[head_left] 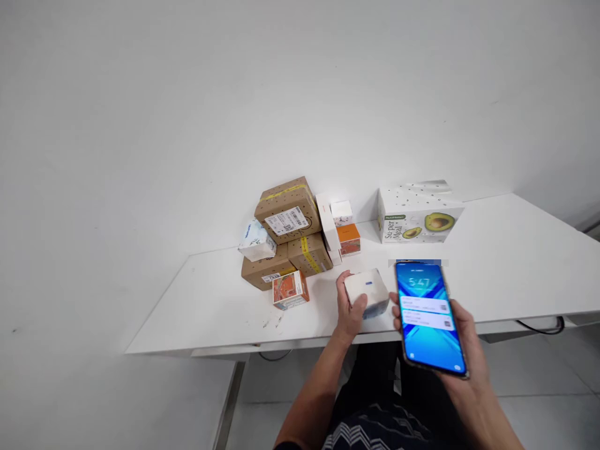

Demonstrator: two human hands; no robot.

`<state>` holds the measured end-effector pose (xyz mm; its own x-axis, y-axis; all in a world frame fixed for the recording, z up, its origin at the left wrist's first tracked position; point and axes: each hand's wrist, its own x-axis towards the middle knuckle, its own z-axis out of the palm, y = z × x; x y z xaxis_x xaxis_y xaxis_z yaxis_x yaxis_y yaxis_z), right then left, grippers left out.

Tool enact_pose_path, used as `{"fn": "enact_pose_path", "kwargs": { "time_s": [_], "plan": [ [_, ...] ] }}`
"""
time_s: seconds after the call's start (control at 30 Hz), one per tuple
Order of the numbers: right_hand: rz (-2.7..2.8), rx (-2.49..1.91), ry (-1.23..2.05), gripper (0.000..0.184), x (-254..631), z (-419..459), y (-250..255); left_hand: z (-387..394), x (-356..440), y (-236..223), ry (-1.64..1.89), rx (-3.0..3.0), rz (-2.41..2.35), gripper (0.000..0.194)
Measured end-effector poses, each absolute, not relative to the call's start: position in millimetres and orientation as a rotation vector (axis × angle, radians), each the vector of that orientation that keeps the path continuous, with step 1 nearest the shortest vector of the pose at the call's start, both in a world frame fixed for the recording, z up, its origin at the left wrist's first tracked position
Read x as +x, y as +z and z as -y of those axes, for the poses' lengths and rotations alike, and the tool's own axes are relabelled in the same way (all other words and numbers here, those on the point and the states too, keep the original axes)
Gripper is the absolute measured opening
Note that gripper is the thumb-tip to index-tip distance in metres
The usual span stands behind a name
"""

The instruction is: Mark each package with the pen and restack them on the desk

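left hand point(350, 316) gripping white carton point(368, 287) near table point(197, 312) front edge; right hand point(473, 356) clasping lit smartphone point(429, 337), blocking some table behind. brown parcels point(295, 232) stacked left, orange-topped carton point(349, 234) beyond, avocado-printed box point(419, 220) by wall point(300, 94).

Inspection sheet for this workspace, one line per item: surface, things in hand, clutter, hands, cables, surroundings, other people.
Surface: white table, small dark marks toward the front left.
Things in hand: phone, screen lit; white box, blue mark on top.
Clutter: stacked brown cartons; smaller boxes around them; avocado box apart, to the right.
Hands: left hand grips the white box; right hand holds the phone.
Cables: black cable at the front edge, right; second cable below the edge, further left.
Surroundings: pale wall behind, grey floor below.
Other people: nothing seen.
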<state>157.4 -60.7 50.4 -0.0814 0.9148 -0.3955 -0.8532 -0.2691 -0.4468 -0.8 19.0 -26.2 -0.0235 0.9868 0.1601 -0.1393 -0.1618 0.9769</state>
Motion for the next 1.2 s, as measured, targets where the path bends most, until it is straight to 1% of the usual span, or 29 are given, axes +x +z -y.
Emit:
{"fn": "enact_pose_path", "kwargs": {
  "time_s": [0.1, 0.2, 0.27, 0.37, 0.47, 0.57, 0.7, 0.87, 1.03, 1.1, 1.13, 1.2],
  "plan": [
    [0.186, -0.965, 1.341, 0.053, 195.6, 49.5, 32.9, -21.6, -0.2, -28.8, 1.405, 1.296, -0.972, 0.062],
    [0.333, -1.367, 0.938, 0.053, 235.2, 35.5, 3.2, -22.5, -0.7, -30.6, 1.413, 1.31, -0.979, 0.06],
    [0.555, -1.744, 0.676, 0.058, 257.8, 26.0, -17.6, -22.5, -1.2, -31.0, 1.418, 1.312, -0.974, 0.06],
    [0.985, -2.166, 0.435, 0.066, 279.1, 11.8, -42.8, -22.4, -1.4, -30.5, 1.419, 1.32, -0.971, 0.059],
    [1.32, -2.302, 0.214, 0.067, 283.0, -1.0, -60.5, -22.4, -1.2, -29.8, 1.422, 1.327, -0.975, 0.058],
    [1.473, -2.388, 0.063, 0.064, 278.2, -10.2, -73.6, -22.2, -1.1, -30.2, 1.421, 1.324, -0.962, 0.059],
    [1.573, -2.432, -0.019, 0.06, 276.3, -16.3, -86.7, -22.3, -1.8, -32.3, 1.408, 1.336, -0.955, 0.059],
    [1.577, -2.405, -0.036, 0.061, 282.9, -17.7, -97.5, -24.0, -2.8, -33.2, 1.395, 1.376, -0.974, 0.06],
    [1.504, -2.273, -0.023, 0.058, 281.0, -12.8, -89.2, -25.3, -7.8, -33.4, 1.348, 1.371, -0.964, 0.063],
    [1.433, -2.13, 0.08, 0.058, 271.4, -8.8, -77.0, -25.5, -13.1, -35.3, 1.281, 1.391, -0.915, 0.076],
    [1.417, -2.032, 0.199, 0.058, 263.8, -6.6, -69.7, -25.4, -16.2, -36.4, 1.242, 1.417, -0.893, 0.087],
    [1.439, -1.801, 0.539, 0.059, 243.4, -2.3, -55.4, -24.6, -22.4, -37.6, 1.171, 1.473, -0.882, 0.107]
  ]
}}
